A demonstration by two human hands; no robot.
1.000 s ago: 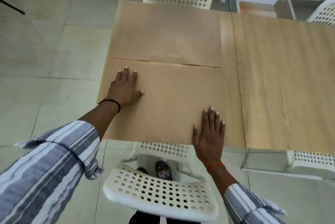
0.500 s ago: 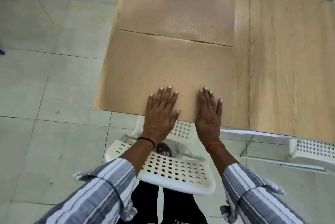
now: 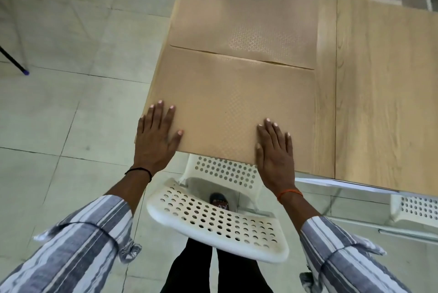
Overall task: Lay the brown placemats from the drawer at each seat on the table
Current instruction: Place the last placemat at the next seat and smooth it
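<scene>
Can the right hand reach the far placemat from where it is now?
Probably yes. The right hand lies flat on the near placemat, and only bare mat lies between it and the far placemat; the chair may demand a lean.

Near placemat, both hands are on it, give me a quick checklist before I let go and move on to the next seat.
1. Near placemat lies flat on the table: ok.
2. Left hand and right hand flat, gripping nothing: ok.
3. Mat's near edge matches the table edge: ok.
4. Gap to the far placemat: not ok, the edges meet and seem to overlap slightly.
5. Near white chair centred on the mat: ok.
6. Mat at the right seat: not ok, bare wood there.
</scene>
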